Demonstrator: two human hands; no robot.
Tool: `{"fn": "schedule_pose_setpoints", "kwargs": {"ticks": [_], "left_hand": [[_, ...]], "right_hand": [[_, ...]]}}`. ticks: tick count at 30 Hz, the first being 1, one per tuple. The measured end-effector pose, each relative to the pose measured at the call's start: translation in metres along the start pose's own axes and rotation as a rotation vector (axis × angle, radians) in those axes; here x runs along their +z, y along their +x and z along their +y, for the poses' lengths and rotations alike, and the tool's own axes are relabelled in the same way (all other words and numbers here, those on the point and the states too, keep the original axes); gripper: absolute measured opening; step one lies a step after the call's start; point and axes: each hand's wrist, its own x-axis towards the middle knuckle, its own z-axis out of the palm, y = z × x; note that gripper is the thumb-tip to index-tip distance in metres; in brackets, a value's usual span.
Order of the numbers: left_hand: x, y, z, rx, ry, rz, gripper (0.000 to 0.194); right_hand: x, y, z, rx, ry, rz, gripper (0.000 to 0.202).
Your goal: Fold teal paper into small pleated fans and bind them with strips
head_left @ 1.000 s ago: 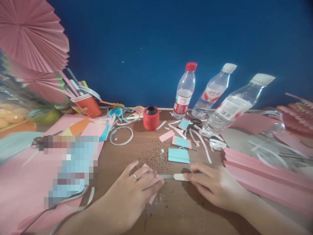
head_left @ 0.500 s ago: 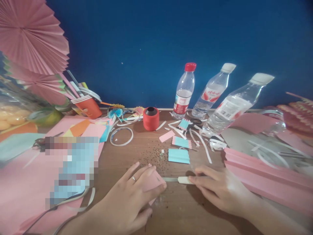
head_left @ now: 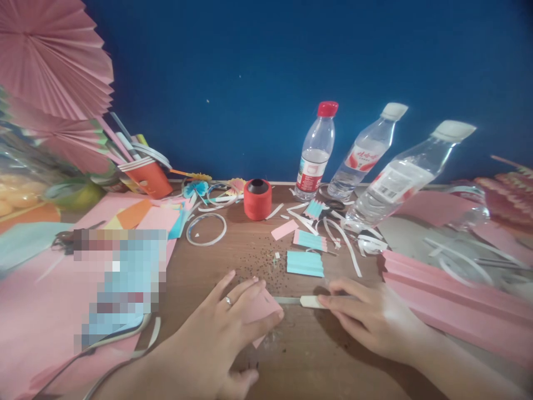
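Pressed flat on the wooden table (head_left: 300, 355) in front of me, my left hand (head_left: 233, 322) has its fingers spread over a small piece of pink paper (head_left: 266, 304). Its thumb is apart from the other fingers, and part of the paper is hidden beneath the hand. My right hand (head_left: 362, 311) is closed around the white handle of a utility knife (head_left: 310, 301). The knife lies low and nearly level, its thin blade pointing left and reaching the paper's right edge. Beyond the blade lie a pleated light-blue paper (head_left: 305, 264) and a pink-and-blue pleated piece (head_left: 310, 240).
A red thread spool (head_left: 257, 200) stands at the back, with dark specks scattered before it. Three bottles, one a red-capped bottle (head_left: 315, 153), line the right rear. White paper strips (head_left: 350, 250) lie nearby. Pink sheets (head_left: 33, 311) and an orange cup (head_left: 147, 178) are left.
The knife has shifted slightly left towards the paper with my right hand. My left thumb has moved a little down, away from its fingers. The view has tilted slightly.
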Motion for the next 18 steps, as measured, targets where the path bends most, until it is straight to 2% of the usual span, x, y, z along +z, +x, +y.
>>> {"fn": "schedule_pose_setpoints", "kwargs": {"ticks": [12, 18], "left_hand": [[0.002, -0.002, -0.001, 0.007, -0.025, 0.029, 0.074], [0.000, -0.002, 0.001, 0.003, -0.018, -0.001, 0.078]], "right_hand": [[-0.002, 0.009, -0.003, -0.028, -0.004, 0.062, 0.028], [-0.001, 0.011, -0.002, -0.001, 0.001, 0.001, 0.028]]}}
